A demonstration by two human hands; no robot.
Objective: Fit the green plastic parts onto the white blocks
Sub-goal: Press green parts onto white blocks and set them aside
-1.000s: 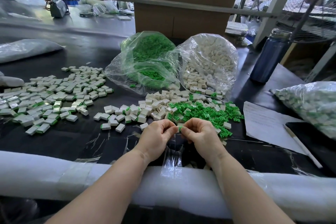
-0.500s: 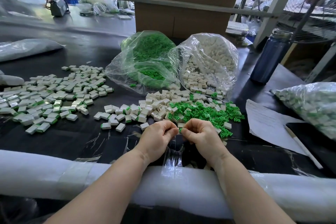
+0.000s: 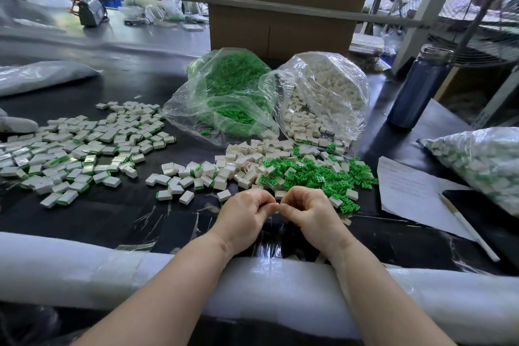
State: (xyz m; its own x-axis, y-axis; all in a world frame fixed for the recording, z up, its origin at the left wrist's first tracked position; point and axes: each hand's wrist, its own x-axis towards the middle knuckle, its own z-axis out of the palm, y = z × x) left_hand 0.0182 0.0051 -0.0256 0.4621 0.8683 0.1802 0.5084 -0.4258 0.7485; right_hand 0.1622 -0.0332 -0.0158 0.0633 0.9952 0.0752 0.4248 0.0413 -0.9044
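Black worktop [image 3: 118, 213], foam-padded edge [image 3: 84, 270]; cardboard boxes [image 3: 280, 8] behind.

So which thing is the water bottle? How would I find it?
Start at the two open plastic bags, one of green parts and one of white blocks, at the back of the black table. Look right of the white one: the bottle stands upright there, the only tall, dark blue thing with a silver cap.

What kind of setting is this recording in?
Probably a factory assembly bench: bulk bags of green parts and white blocks, a spread of finished pieces, stacked cardboard cartons behind.
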